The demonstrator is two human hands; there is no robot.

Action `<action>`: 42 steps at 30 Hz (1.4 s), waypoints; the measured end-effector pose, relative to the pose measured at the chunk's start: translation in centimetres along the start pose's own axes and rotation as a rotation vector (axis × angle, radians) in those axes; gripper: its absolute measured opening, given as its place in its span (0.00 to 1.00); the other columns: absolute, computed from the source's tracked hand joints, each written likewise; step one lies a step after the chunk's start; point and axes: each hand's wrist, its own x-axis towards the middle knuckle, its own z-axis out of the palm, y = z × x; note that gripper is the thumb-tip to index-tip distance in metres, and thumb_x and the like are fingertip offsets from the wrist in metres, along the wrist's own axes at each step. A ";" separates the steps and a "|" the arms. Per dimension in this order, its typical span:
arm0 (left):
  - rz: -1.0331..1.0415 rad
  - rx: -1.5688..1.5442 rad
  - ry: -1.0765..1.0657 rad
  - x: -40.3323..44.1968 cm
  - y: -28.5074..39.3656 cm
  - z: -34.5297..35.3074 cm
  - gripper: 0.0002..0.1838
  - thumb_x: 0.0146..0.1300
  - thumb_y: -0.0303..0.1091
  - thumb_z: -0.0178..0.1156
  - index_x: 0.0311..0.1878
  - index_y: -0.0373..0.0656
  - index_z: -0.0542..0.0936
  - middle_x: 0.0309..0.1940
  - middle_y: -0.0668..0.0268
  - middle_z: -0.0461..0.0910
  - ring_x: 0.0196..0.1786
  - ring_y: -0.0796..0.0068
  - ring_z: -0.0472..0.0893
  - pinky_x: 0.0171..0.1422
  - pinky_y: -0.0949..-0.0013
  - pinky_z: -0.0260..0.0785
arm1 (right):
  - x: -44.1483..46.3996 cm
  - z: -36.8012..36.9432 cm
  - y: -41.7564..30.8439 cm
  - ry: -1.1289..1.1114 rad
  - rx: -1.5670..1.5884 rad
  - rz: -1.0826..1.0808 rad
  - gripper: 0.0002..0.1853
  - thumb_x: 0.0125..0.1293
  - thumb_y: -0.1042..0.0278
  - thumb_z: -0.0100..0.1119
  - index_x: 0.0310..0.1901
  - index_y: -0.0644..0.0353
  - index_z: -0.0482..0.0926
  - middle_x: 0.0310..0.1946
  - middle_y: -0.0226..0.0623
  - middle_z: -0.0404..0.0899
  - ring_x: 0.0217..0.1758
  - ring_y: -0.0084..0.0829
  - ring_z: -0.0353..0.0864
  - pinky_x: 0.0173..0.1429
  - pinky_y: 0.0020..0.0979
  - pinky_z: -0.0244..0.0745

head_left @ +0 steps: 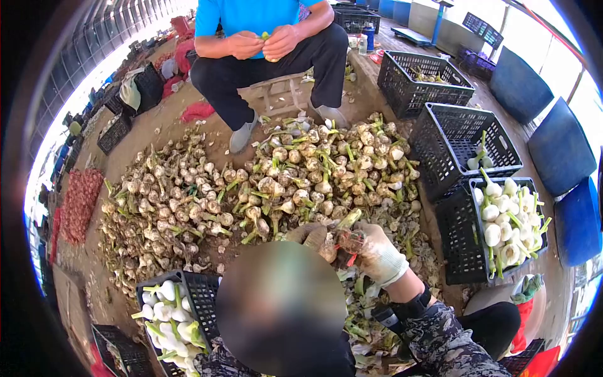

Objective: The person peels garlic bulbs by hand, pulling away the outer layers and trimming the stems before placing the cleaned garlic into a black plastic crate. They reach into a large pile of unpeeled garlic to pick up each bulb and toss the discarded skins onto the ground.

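Note:
My left hand (308, 234), in a dirty glove, is closed around a soil-stained garlic bulb (327, 249). Beside it my right hand (379, 256), in a paler glove, has its fingers closed near the bulb. A small red and dark item (350, 244) shows at the right fingers; its shape is unclear. A thick green stem (350, 218) sticks up between the hands. Under and beyond them lies a large pile of unpeeled garlic (314, 166). A blurred round patch hides the area below my left hand.
Black crates of cleaned white garlic stand at lower left (202, 301) and right (461, 235). Two more crates (424, 97) (440, 154) line the right side. A person in blue (251, 19) sits opposite, both hands at a small green item. Peelings (377, 327) lie below my right hand.

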 end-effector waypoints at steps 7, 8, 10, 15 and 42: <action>-0.268 -0.126 0.056 -1.4 -0.4 0.2 0.42 0.41 0.33 0.76 0.63 0.44 0.68 0.52 0.56 0.72 0.52 0.59 0.77 0.52 0.66 0.72 | 1.0 -0.6 3.9 -0.132 0.473 -0.041 0.24 0.59 0.55 0.65 0.48 0.67 0.74 0.35 0.34 0.78 0.33 0.22 0.77 0.37 0.24 0.73; -0.249 -0.148 0.064 -1.2 -0.2 0.2 0.40 0.41 0.31 0.75 0.61 0.44 0.70 0.51 0.56 0.71 0.51 0.57 0.76 0.51 0.62 0.72 | 0.9 -0.6 3.7 -0.113 0.509 0.025 0.25 0.58 0.53 0.65 0.47 0.68 0.74 0.35 0.34 0.77 0.32 0.21 0.77 0.36 0.23 0.73; -0.130 -0.079 0.069 -0.9 -0.5 0.3 0.39 0.41 0.29 0.74 0.60 0.44 0.70 0.51 0.56 0.71 0.50 0.56 0.75 0.51 0.61 0.71 | 0.8 -0.2 2.1 -0.092 0.211 -0.034 0.25 0.58 0.53 0.65 0.46 0.68 0.75 0.34 0.32 0.77 0.31 0.20 0.76 0.35 0.23 0.72; -0.049 -0.018 0.070 -1.5 -0.7 0.6 0.38 0.40 0.25 0.72 0.60 0.44 0.70 0.52 0.55 0.70 0.49 0.55 0.74 0.50 0.60 0.70 | 1.2 0.3 2.3 -0.056 -0.056 -0.020 0.25 0.58 0.56 0.66 0.47 0.70 0.74 0.34 0.31 0.78 0.32 0.17 0.75 0.34 0.20 0.71; -0.317 -0.014 0.164 -1.9 -1.1 -0.1 0.39 0.42 0.26 0.70 0.62 0.37 0.67 0.44 0.56 0.72 0.47 0.59 0.77 0.49 0.65 0.72 | 2.1 3.8 5.8 0.154 0.263 -0.081 0.15 0.56 0.81 0.59 0.46 0.69 0.72 0.39 0.38 0.79 0.41 0.24 0.77 0.47 0.24 0.72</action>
